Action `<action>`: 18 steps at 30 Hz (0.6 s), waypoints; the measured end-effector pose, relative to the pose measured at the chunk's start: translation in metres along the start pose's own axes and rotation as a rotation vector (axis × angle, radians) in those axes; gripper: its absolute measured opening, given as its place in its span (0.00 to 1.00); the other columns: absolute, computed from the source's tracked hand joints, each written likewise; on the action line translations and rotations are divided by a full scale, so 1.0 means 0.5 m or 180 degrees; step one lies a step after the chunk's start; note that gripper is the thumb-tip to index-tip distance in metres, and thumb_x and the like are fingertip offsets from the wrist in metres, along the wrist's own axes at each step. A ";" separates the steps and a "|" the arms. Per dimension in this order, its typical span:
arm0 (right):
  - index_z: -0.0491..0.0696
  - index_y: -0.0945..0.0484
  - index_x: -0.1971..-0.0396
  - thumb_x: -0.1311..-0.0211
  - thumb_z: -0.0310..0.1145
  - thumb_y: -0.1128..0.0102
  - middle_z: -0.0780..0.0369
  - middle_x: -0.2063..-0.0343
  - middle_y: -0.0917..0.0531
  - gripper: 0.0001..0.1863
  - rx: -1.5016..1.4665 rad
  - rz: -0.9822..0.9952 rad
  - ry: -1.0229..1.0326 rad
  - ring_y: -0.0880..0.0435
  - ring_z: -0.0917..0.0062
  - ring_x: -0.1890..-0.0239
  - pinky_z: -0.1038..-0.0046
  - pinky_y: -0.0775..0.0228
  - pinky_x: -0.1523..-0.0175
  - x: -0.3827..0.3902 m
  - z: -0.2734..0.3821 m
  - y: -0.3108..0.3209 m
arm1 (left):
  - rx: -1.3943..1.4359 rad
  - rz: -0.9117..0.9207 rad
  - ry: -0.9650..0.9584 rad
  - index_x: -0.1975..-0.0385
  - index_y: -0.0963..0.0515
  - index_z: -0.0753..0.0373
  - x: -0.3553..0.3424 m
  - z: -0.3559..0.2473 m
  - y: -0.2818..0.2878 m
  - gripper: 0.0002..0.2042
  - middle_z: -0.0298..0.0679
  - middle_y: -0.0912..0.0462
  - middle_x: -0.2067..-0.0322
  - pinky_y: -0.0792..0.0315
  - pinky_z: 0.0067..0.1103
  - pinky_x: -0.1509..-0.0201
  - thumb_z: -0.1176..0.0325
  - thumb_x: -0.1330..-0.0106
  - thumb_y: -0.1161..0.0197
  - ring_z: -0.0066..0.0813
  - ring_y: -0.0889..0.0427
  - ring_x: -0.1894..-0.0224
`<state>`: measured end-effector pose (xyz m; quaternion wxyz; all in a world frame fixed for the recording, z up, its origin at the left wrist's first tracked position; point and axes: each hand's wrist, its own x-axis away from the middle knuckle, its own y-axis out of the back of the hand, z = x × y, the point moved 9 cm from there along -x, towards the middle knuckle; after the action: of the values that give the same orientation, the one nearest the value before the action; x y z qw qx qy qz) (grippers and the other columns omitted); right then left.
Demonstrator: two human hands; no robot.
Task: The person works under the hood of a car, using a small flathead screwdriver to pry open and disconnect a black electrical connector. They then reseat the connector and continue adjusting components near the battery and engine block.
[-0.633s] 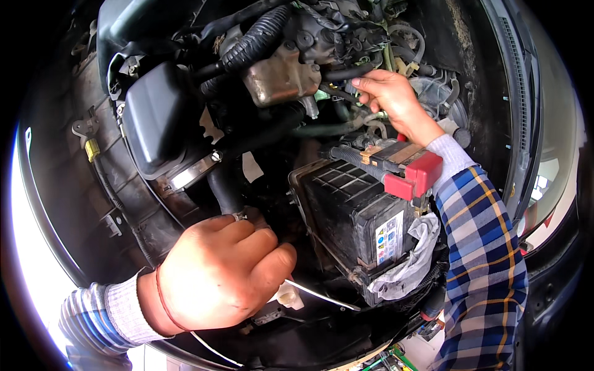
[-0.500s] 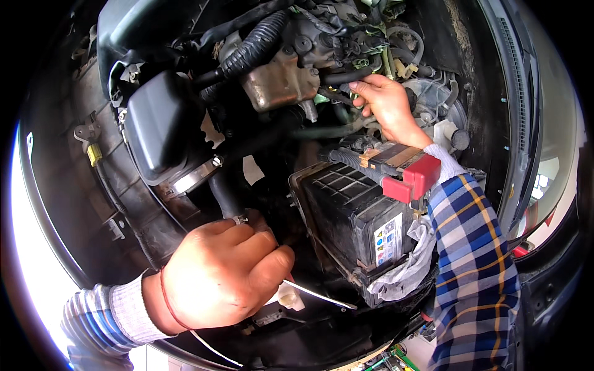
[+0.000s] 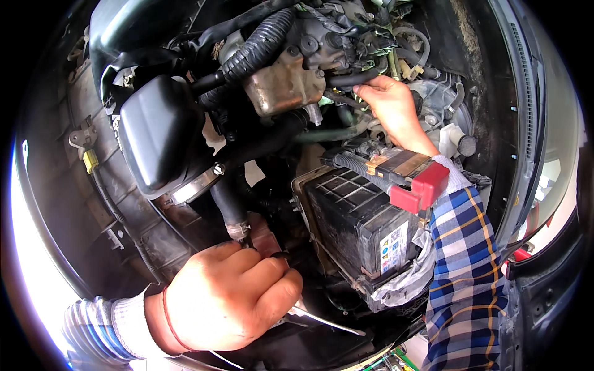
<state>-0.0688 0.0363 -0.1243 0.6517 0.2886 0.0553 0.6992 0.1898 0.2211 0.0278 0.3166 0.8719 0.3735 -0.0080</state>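
Note:
My left hand (image 3: pixel 232 297) is closed in a fist just below the clamped end of a thick black radiator hose (image 3: pixel 229 207). Something dark shows between its fingers, but its kind is hidden. A thin white strip (image 3: pixel 331 323) sticks out beyond the knuckles, and a similar white line shows below the wrist. My right hand (image 3: pixel 396 111) reaches to the far side of the engine bay, thumb and fingers closed on a slim black hose (image 3: pixel 349 78) beside a brownish metal housing (image 3: pixel 278 86).
A black car battery (image 3: pixel 352 216) with a red terminal cover (image 3: pixel 421 187) sits between my arms. A crumpled grey cloth (image 3: pixel 408 278) lies against its side. At left are a black air filter box (image 3: pixel 158 136) and a cable with a yellow sleeve (image 3: pixel 91 162). A ribbed black hose (image 3: pixel 260 46) runs across the top.
My left hand has moved slightly down and right, away from the hose end, whose clamp now shows. The white strip shifted with it. My right hand stays at the slim hose.

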 end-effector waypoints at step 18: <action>0.43 0.14 0.61 0.39 0.34 0.31 0.70 0.77 0.19 0.11 0.0086 0.0237 -0.0483 0.28 0.88 0.77 0.82 0.36 0.71 0.006 0.011 -0.024 | 0.0119 0.0253 0.0087 0.61 0.20 0.67 -0.005 -0.009 0.011 0.20 0.35 0.25 0.78 0.31 0.25 0.78 0.69 0.56 0.29 0.30 0.24 0.79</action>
<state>-0.0555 0.0390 -0.1241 0.6237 0.3514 0.0044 0.6983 0.1906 0.2193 0.0351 0.2952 0.8919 0.3426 0.0095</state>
